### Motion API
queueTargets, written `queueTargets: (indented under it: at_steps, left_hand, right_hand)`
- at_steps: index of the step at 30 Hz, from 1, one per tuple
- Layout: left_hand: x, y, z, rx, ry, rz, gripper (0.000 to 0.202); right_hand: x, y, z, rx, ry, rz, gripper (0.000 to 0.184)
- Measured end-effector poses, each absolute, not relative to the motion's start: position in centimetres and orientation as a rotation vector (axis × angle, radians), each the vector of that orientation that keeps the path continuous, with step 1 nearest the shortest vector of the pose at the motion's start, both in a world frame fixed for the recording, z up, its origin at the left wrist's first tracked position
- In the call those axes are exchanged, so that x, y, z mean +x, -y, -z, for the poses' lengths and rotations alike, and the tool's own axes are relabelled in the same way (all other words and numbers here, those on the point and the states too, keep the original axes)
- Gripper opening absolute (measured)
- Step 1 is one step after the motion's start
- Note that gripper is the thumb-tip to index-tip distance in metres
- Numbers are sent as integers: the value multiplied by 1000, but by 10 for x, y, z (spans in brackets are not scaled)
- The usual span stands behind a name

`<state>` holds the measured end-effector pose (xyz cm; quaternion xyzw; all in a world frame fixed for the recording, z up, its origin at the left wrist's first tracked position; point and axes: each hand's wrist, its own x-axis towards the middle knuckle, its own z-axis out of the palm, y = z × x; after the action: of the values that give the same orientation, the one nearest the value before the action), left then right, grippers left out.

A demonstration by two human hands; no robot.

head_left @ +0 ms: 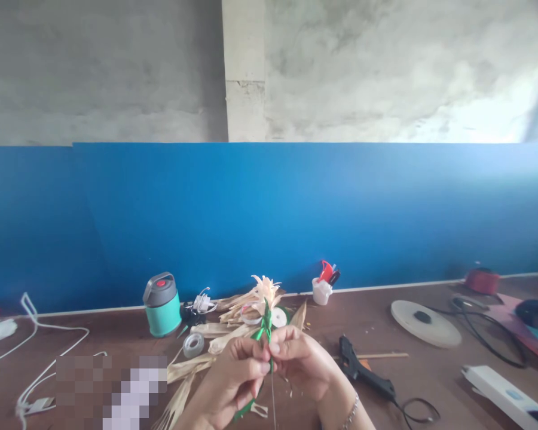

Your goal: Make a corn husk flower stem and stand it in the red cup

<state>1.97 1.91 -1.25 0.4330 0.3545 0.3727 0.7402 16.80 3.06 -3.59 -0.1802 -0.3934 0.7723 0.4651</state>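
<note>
Flower [266, 292], lower centre: I see petals [269, 284] gathered, green wrapping [268, 319] beneath, lower wire [273, 400] left bare; left hand [240, 370] and right hand [298, 356] pinch its stem [271, 365].

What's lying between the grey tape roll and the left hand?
Pale dried husks lie in the stretch between the tape roll and the left hand; the head view shows this.
</note>
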Motion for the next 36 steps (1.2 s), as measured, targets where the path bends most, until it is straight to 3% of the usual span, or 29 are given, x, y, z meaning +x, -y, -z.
queueTargets:
  at_steps: [16,21,36]
  left_hand:
    - [20,-28,19,1072,-949,-1188,36]
    - [23,-24,17,1116,-1038,-1141,33]
    - [25,-18,13,937,-874,-923,24]
  right_hand:
    - [159,-21,17,-815,1095,-1595,36]
    - [158,-21,16,-783,1082,-1462,37]
    - [171,-30,28,-682,939,-1726,24]
